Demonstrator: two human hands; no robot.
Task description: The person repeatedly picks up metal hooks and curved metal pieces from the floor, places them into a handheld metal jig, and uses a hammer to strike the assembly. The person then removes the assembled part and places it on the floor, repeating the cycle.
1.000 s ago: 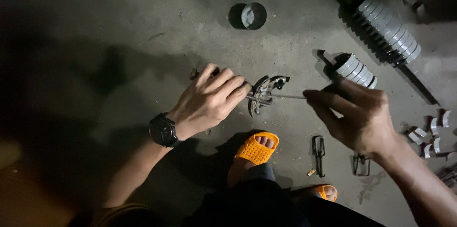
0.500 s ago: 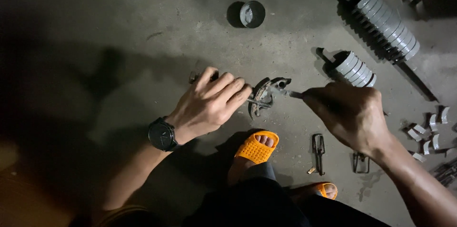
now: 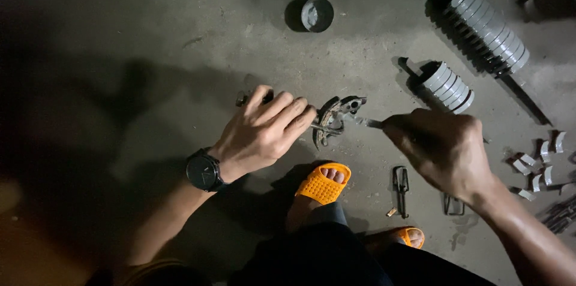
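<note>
Grey concrete floor [image 3: 150, 52], dim and stained, carries everything, and the small curved metal part [image 3: 333, 119] at its middle serves as the landmark. No package, label or sign shows anywhere around it. The left hand [image 3: 262, 132] lies just to the left of the part, fingers curled down and grasping a thin rod-like end that runs into it, with a black wristwatch [image 3: 204, 170] on the wrist. The right hand [image 3: 441, 148] sits to the right of the part, clenched around the handle of a thin tool [image 3: 369, 122] whose tip touches the part's right edge. Against half a second ago, the right hand has drawn a little to the right — more of the tool's shaft now shows between fist and part — while the left hand has stayed put. Just below the part an orange sandal [image 3: 324, 184] rests on the floor; a second one [image 3: 409, 236] peeks out lower right. Above the part stands a small round tin [image 3: 317, 14]. To the upper right lie a short stack of grey rings [image 3: 449, 86] and, farther off, a long stack of grey rings [image 3: 489, 27] on a dark bar. Small grey curved pieces [image 3: 537, 163] are scattered far right, and two small black clips [image 3: 401, 181] lie below the right hand — the room beyond falls into shadow.
</note>
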